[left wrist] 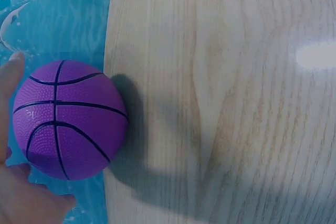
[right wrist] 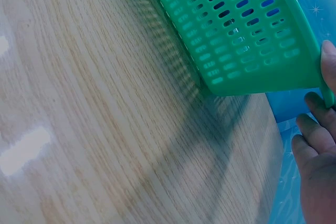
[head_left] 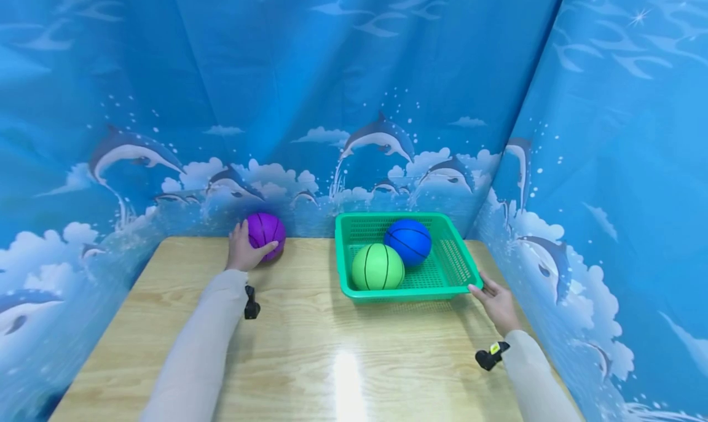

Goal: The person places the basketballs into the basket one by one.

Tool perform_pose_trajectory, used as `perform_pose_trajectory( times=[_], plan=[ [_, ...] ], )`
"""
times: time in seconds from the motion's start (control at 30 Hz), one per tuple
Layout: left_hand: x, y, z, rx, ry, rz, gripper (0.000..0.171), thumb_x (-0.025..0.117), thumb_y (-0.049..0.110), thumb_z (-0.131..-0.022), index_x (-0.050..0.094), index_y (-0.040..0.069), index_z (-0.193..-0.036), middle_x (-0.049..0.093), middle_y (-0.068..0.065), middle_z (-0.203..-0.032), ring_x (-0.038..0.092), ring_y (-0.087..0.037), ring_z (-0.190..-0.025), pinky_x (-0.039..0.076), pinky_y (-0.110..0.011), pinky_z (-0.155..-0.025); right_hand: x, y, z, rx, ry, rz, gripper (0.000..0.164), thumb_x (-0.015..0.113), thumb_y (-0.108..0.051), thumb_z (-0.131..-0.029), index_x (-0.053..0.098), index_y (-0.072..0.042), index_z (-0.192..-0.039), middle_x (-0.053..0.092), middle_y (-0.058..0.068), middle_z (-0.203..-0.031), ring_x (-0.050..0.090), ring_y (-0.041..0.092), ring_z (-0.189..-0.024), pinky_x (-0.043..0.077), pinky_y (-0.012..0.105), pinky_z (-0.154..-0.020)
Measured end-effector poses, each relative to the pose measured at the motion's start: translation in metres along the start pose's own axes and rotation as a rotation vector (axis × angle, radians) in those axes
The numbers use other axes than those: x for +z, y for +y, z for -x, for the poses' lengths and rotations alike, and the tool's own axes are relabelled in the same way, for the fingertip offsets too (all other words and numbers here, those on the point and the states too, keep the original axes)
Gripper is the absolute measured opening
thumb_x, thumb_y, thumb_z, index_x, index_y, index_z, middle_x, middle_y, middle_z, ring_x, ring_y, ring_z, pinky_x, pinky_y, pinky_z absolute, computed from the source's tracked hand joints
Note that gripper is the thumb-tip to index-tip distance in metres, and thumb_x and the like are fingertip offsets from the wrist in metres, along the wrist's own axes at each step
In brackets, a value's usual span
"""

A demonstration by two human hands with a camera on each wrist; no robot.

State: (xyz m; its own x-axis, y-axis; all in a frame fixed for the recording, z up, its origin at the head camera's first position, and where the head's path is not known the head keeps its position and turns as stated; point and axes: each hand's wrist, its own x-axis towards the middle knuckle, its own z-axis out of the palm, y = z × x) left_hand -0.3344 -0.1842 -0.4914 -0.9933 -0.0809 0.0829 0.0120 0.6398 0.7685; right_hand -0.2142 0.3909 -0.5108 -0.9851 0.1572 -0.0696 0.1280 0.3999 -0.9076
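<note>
Beside the table's back edge sits a purple toy basketball (head_left: pixel 267 233). My left hand (head_left: pixel 246 248) holds it, fingers along its left side and thumb across its near side. In the left wrist view, part of that hand (left wrist: pixel 26 195) shows around the ball (left wrist: pixel 71 119). At the right, a green plastic basket (head_left: pixel 406 295) contains a light green ball (head_left: pixel 378 267) and a blue ball (head_left: pixel 408 242). My right hand (head_left: pixel 498 304) pinches the basket's near right corner, thumb over the rim and fingers below; the right wrist view shows this corner of the basket (right wrist: pixel 247 56).
The light wooden table (head_left: pixel 293 348) ends against a blue dolphin-print curtain (head_left: pixel 287 102) at the back. Another curtain panel (head_left: pixel 625 182) runs along the right side. Bare tabletop lies between the purple ball and the basket.
</note>
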Motion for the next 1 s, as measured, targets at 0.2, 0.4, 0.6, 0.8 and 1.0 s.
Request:
perform_pose_trajectory(
  times=[0.2,0.4,0.6,0.8,1.0],
  plan=[
    [0.003,-0.002,0.003,-0.018,0.022,-0.015,0.099,0.072,0.034,-0.084,0.01,-0.001,-0.152,0.017,-0.032,-0.149,0.015,-0.053,-0.137,0.024,-0.067,-0.107,0.0,-0.001,0.0,0.004,0.006,-0.01,0.075,0.059,-0.038,-0.094,0.022,-0.007,-0.152,0.021,0.02,-0.155,0.029,0.037,-0.139,0.033,0.044,-0.108],
    [0.008,0.007,0.008,-0.089,0.127,-0.055,0.072,0.07,0.034,-0.086,0.039,0.003,-0.144,0.029,-0.031,-0.138,0.024,-0.048,-0.129,0.032,-0.065,-0.1,0.001,-0.001,0.001,0.002,-0.004,-0.011,0.076,0.058,-0.039,-0.094,0.02,-0.008,-0.152,0.019,0.019,-0.156,0.027,0.038,-0.14,0.032,0.045,-0.109],
    [0.016,0.009,0.013,-0.124,0.197,0.057,0.061,0.076,0.027,-0.082,0.047,0.002,-0.13,0.026,-0.027,-0.145,0.024,-0.047,-0.133,0.033,-0.065,-0.102,0.002,0.0,0.0,-0.002,0.002,-0.015,0.076,0.059,-0.038,-0.094,0.021,-0.007,-0.152,0.019,0.019,-0.156,0.028,0.039,-0.139,0.032,0.048,-0.109],
    [0.018,-0.001,0.011,-0.134,0.123,0.041,0.098,0.078,0.033,-0.08,0.017,0.003,-0.151,0.009,-0.028,-0.154,0.02,-0.052,-0.137,0.026,-0.066,-0.107,0.002,0.001,0.001,-0.005,-0.006,-0.022,0.076,0.059,-0.038,-0.094,0.021,-0.008,-0.152,0.019,0.019,-0.156,0.029,0.039,-0.139,0.031,0.048,-0.109],
    [0.02,-0.005,0.013,-0.075,-0.045,0.041,0.114,0.076,0.036,-0.08,-0.005,0.003,-0.153,-0.001,-0.031,-0.155,0.012,-0.054,-0.139,0.022,-0.065,-0.109,0.001,-0.001,0.002,0.015,-0.012,-0.033,0.077,0.06,-0.038,-0.093,0.019,-0.011,-0.153,0.018,0.018,-0.156,0.028,0.038,-0.139,0.03,0.048,-0.11]
  ],
)
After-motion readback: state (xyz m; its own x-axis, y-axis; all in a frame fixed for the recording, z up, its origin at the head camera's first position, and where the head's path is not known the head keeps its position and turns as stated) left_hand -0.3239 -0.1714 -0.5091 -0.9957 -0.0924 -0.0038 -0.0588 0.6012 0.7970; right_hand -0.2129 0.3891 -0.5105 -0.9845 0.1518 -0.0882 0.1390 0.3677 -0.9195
